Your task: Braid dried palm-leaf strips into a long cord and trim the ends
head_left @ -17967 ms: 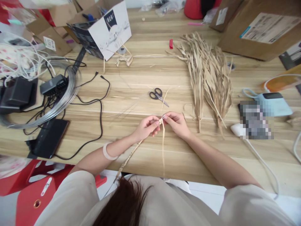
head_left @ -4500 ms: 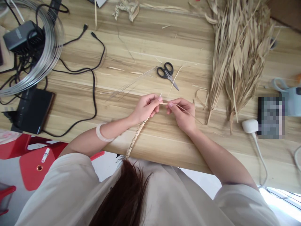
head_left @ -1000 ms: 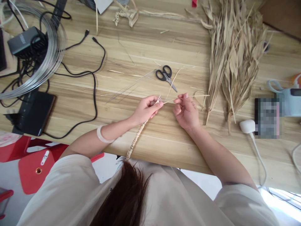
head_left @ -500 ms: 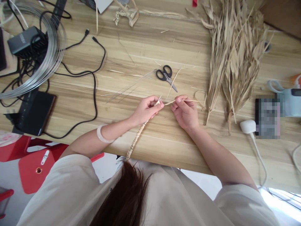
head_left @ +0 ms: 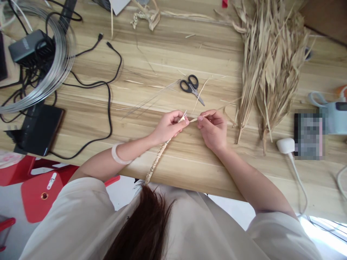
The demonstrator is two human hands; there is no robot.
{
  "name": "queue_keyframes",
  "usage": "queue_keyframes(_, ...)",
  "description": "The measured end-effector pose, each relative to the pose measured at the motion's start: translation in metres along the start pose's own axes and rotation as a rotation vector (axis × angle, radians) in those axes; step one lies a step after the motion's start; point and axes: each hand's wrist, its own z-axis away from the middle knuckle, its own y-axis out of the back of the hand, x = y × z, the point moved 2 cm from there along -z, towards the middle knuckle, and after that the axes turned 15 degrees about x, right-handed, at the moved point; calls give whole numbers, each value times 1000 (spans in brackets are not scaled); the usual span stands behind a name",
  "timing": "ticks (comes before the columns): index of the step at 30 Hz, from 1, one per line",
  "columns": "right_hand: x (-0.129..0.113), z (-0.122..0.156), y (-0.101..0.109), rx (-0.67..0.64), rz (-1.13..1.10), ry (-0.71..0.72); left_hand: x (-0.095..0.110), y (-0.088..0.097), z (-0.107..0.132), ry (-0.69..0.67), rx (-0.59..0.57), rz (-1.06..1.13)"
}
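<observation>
My left hand (head_left: 171,126) is closed around the upper end of a thin rod wrapped in pale dried leaf (head_left: 155,162). The rod slants down toward my chest, and its bare tip pokes out past my thumb. From that tip a narrow dried-leaf strip (head_left: 193,120) runs across to my right hand (head_left: 214,128), which pinches it between thumb and forefinger. The strip's loose end trails off to the right behind the fingers. Just beyond my hands lie black-handled scissors (head_left: 192,88), blades partly crossed, beside a loose thin strip (head_left: 204,90).
Two bundles of dried leaves (head_left: 271,61) lie at the right. A coil of metal wire (head_left: 63,54), black cables (head_left: 110,108) and a black box (head_left: 45,128) crowd the left. A white charger (head_left: 286,145) sits at the right, and a curled leaf scrap (head_left: 153,20) at the back.
My right hand has shifted its pinch along the strip, closer to the left hand. The strip's free end now points up to the right. My left hand and the rod stay nearly still.
</observation>
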Motion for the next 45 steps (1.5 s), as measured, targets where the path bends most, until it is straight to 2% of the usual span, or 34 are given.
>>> queue_keyframes(4,-1,1,0,-12,32,25,-1,0,0,-6,-8,-6)
queue_keyframes(15,-9,6,-2,-158,9,-67,-1,1,0,-28,-31,-20)
queue_keyframes(19,-10,6,-3,-161,-38,-85,-2,0,1,-25,-29,-29)
queue_keyframes(25,-8,7,-2,-168,60,-85,-1,-1,1,-30,-31,-27)
queue_keyframes(36,-3,3,0,-162,93,-77,0,0,1,-41,-42,-43)
queue_keyframes(45,-4,4,-1,-186,52,-111,-2,-1,1,-39,-49,-51)
